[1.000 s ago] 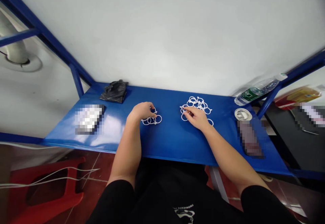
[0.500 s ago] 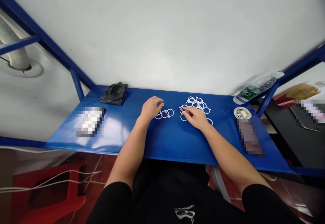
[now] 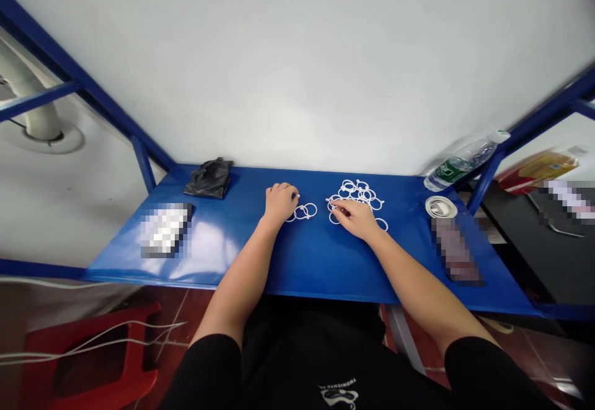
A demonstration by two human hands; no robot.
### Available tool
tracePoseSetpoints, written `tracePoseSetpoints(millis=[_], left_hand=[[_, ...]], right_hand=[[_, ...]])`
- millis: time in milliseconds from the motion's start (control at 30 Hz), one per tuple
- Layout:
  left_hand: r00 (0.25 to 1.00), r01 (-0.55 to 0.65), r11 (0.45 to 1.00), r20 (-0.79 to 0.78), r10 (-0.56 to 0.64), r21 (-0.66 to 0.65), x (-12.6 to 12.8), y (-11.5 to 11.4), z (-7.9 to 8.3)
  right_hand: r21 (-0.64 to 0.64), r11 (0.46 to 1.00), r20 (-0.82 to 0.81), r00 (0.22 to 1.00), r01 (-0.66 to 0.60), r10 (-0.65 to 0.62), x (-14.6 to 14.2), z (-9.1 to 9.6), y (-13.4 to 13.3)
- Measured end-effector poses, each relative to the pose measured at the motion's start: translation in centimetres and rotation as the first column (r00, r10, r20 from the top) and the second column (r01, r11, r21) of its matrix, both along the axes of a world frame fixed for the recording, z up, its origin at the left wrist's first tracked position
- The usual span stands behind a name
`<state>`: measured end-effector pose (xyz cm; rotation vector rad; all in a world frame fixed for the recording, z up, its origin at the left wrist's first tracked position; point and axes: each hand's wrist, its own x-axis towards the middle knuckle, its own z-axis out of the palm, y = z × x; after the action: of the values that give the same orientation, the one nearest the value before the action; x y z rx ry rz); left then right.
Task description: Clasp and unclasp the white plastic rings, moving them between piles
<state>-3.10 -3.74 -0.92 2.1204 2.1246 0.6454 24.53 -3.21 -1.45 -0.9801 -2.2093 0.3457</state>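
Several thin white rings with small knobs lie on a blue tabletop (image 3: 307,255). A small group of white rings (image 3: 302,208) overlaps just right of my left hand (image 3: 280,202). That hand's fingers are curled together, and a bit of white shows at the tips; most of what they hold is hidden. My right hand (image 3: 357,217) rests at the near side of a larger pile of white rings (image 3: 367,195). Its thumb and forefinger are pinched at a ring on the pile's left edge, and the hand covers part of the pile.
A crumpled black plastic bag (image 3: 209,178) and a blurred-out flat object (image 3: 166,230) are on the left. To the right are a water bottle (image 3: 460,165), a coiled white cable (image 3: 440,207) and a blurred dark object (image 3: 455,249). A white wall (image 3: 297,75) stands behind the table.
My left hand has turned, its fingers curling in more over the white bit. The right hand stays nearly in place at the pile. The whole view has shifted slightly.
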Motion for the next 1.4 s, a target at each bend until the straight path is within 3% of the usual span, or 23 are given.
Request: tracePoseSetpoints(millis=[100,167,300,400,500,833,1033,1100,1167,1267,1333,1400], left_hand=[[0.993,0.027,0.988,0.111,-0.044,0.154,0.6,-0.2,0.3],[0.960,0.082,0.949,0.233,-0.158,0.303,1.6,-0.6,0.7],[0.785,0.215,0.824,0.408,-0.465,0.525,4.6,-2.0,1.2],[0.660,0.314,0.782,0.469,-0.587,0.538,6.3,-2.7,1.2],[0.583,0.352,0.777,0.527,-0.619,0.522,6.8,-2.8,0.9],[0.505,0.476,0.825,0.672,-0.541,0.306,5.4,-2.6,1.4],[0.537,0.471,0.828,0.645,-0.543,0.305,5.8,-2.4,1.1],[0.609,0.452,0.828,0.563,-0.559,0.332,5.4,-2.3,1.4],[0.739,0.407,0.854,0.432,-0.517,0.324,4.1,-2.1,2.0],[0.948,0.166,0.966,0.239,-0.212,0.199,0.9,-1.9,3.1],[0.989,-0.037,0.999,0.146,0.033,0.026,-1.4,-1.7,3.5],[0.980,-0.179,0.962,0.054,0.194,-0.206,-3.4,-1.5,3.4]], right_hand=[[0.008,1.000,-0.003,1.000,-0.003,0.003,-0.1,-0.1,-0.1],[0.019,1.000,-0.034,0.999,-0.014,0.015,-0.3,-0.3,-0.2],[0.050,0.998,-0.093,0.994,-0.049,0.054,-0.7,-0.2,-0.6],[0.078,0.995,-0.087,0.994,-0.055,0.061,-0.8,0.2,-0.8],[0.090,0.994,-0.072,0.995,-0.063,0.069,-0.7,0.5,-0.8],[0.050,0.979,0.154,0.970,-0.197,0.188,0.2,1.0,-0.6],[0.025,0.982,0.098,0.978,-0.189,0.186,0.1,1.4,-0.7],[0.056,0.990,0.051,0.991,-0.127,0.124,0.4,1.6,-0.5],[0.103,0.994,-0.021,1.000,-0.021,0.023,1.0,1.8,-0.2],[0.141,0.976,-0.161,0.977,0.166,-0.143,1.9,2.1,0.2],[0.145,0.956,-0.236,0.948,0.253,-0.215,2.1,2.3,0.2],[0.151,0.947,-0.274,0.933,0.282,-0.234,2.1,2.4,0.1]])
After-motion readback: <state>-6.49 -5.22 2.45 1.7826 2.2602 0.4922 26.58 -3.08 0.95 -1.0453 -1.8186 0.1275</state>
